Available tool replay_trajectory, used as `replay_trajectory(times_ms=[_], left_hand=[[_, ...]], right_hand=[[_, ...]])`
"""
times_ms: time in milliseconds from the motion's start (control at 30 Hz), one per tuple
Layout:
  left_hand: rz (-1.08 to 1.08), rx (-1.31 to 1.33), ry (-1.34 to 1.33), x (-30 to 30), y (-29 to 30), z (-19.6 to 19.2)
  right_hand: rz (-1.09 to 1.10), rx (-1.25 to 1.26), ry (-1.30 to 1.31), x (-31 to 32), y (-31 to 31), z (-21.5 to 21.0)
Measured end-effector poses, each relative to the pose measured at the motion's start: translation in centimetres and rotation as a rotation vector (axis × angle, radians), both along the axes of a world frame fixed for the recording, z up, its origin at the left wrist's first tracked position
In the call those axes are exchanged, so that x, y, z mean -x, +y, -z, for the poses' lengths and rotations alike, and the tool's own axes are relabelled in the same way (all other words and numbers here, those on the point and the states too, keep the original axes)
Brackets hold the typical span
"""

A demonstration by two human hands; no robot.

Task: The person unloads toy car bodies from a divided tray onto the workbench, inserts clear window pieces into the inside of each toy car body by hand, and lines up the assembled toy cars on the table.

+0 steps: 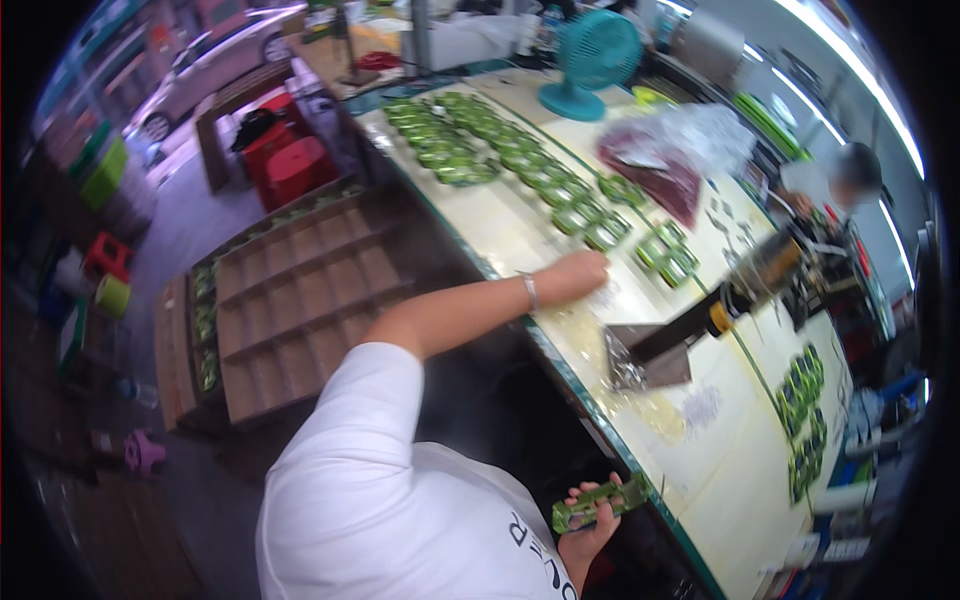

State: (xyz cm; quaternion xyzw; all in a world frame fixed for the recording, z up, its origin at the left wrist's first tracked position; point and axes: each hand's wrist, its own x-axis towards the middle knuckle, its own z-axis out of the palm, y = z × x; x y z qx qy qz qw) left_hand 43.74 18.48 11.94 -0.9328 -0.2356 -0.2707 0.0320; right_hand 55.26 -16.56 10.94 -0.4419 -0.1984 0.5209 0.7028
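My left hand (578,278) reaches across the pale workbench (480,222), its fingers closed against the surface. Whether anything sits inside those fingers is hidden. Rows of small green packages (540,178) with clear fronts lie just beyond this hand, and a shorter group of green packages (666,254) is to its right. At the bench's near edge, my right hand (590,532) is wrapped around a long green package (590,507). A dark plate (665,358) under a metal arm with a yellow-brown cylinder (765,270) stands on the bench between the hands.
A teal fan (590,62) and a plastic bag of dark red material (655,172) stand farther back. More green packages (803,415) lie at right, near another person (835,185). Left of the bench are a partitioned cardboard box (300,290) and a red stool (298,170).
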Motion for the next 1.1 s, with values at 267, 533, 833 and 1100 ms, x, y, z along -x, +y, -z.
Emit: replay_trajectory(times_ms=[267,533,833,1100], left_hand=[[-0.095,0.202,0.035,1.9,-0.9,-1.0],[-0.109,0.458,-0.211,2.3,-0.3,0.4],[-0.102,1.029,-0.468,5.0,-2.0,-1.5],[0.058,1.397,-0.834,6.4,-8.4,-1.9]], right_hand=[[0.003,0.023,-0.074,-0.8,0.3,0.6],[0.092,0.053,-0.027,-0.4,-0.2,1.0],[-0.018,0.055,0.134,-0.4,0.7,0.9],[-0.058,0.066,0.198,0.1,0.3,0.3]])
